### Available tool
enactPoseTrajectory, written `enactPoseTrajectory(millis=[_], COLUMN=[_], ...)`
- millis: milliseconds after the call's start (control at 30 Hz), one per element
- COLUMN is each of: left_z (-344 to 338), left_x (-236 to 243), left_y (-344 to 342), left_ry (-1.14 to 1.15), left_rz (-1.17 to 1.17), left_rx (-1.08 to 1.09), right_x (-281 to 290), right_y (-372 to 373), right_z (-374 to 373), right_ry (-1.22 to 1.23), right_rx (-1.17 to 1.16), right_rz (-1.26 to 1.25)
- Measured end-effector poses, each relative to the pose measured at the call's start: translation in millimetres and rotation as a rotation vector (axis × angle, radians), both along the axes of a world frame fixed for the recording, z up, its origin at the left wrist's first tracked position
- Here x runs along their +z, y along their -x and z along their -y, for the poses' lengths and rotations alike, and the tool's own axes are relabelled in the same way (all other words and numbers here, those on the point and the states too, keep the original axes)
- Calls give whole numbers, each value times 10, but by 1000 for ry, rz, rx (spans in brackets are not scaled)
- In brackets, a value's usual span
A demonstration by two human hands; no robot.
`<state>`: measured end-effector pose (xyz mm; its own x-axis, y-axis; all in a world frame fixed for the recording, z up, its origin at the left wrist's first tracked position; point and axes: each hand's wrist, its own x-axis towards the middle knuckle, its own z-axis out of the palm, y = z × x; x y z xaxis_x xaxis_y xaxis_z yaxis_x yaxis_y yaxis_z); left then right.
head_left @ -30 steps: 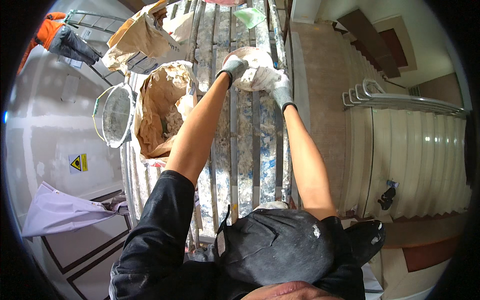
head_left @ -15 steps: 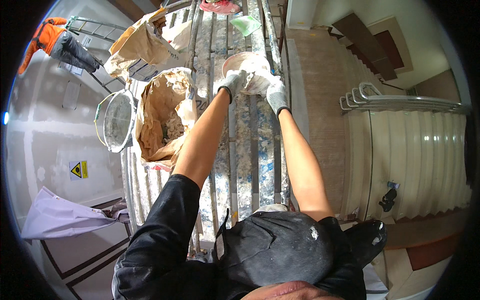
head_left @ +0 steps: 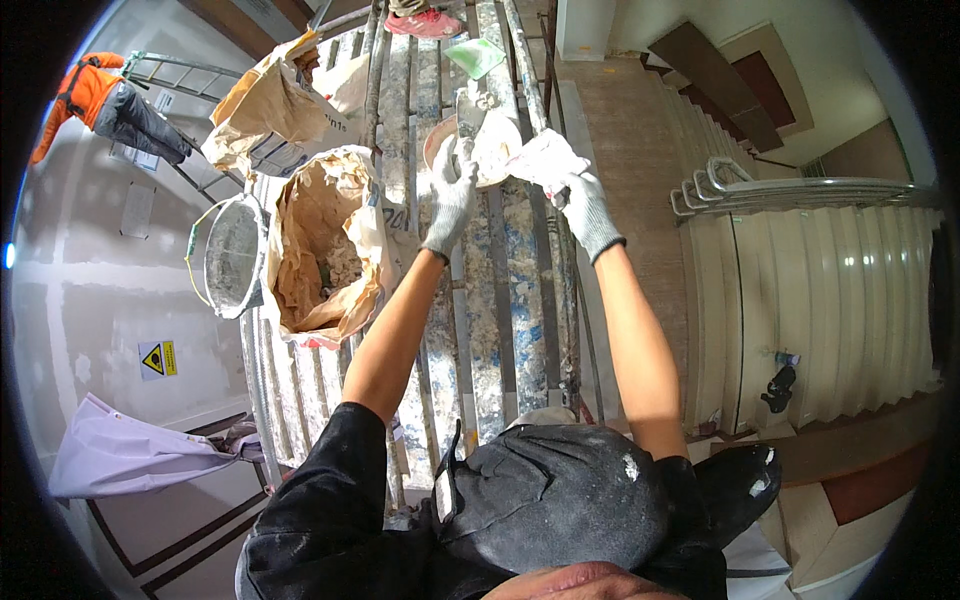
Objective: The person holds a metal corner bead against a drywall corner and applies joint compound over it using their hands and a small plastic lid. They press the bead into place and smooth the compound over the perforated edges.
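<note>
Both my hands wear pale grey knit gloves. My left hand is at the near left of a round bowl and closes round what looks like a putty knife, its grey blade pointing away from me. White paste fills much of the bowl, and a lump of it shows by the blade. To the right of the bowl, my right hand grips a white, paste-smeared flat piece; its exact kind is unclear. The bowl sits on the paint-spattered slatted platform.
An open paper sack of pale crumbly material stands left, beside a grey bucket and another sack. A green sheet and someone's red shoe are ahead. A person in orange stands on a ladder.
My hands have moved apart. The right one has drawn the white piece out to the bowl's right, and the knife blade now shows above the left.
</note>
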<state>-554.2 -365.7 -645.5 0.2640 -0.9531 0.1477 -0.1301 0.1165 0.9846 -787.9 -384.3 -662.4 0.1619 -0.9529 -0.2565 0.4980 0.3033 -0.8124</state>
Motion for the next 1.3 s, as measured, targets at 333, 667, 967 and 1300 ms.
enactPoseTrajectory(millis=[333,667,967,1300], left_z=[-665,-678,-664,641], left_x=[695,929,739,-292], left_y=[49,4,-41,-778], left_ry=[637,879,625,59], left_rz=[751,950,1268,1603], left_rx=[18,-139,-170,222], right_x=[1217,900,1564,1613], right_y=[268,535,742,1755], right_z=[-855,-1162,-1494,-1879], right_ry=[369,528,142,212], right_rx=[211,-17,54,-436], right_rz=[-317,-498,525,581])
